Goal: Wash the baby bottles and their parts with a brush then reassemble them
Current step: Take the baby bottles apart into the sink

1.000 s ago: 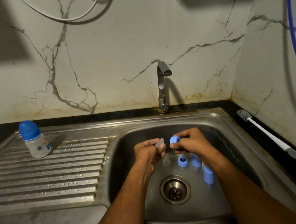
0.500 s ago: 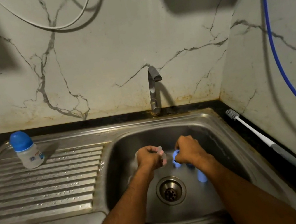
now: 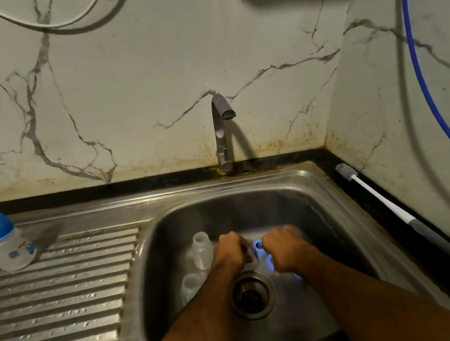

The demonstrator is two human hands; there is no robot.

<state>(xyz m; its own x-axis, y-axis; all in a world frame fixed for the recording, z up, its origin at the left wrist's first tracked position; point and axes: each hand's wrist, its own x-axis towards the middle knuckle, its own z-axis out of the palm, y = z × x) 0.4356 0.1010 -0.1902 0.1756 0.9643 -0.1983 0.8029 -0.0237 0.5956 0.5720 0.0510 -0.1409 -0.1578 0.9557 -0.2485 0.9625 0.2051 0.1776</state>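
- Both hands had dropped from mid-basin to the sink (image 3: 325, 198) floor beside the drain (image 3: 252, 295).
- Left hand (image 3: 230, 250) fingers curled round a clear teat; right hand (image 3: 284, 246) gripped a blue ring (image 3: 258, 246).
- Two open bottles (image 3: 202, 250) now showed; brush (image 3: 384, 198) lay unused, so reassembly seemed underway.

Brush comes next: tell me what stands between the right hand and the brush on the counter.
Nothing visible. The right hand is low in the sink; the brush lies on the counter beyond the right rim, with only that rim between.
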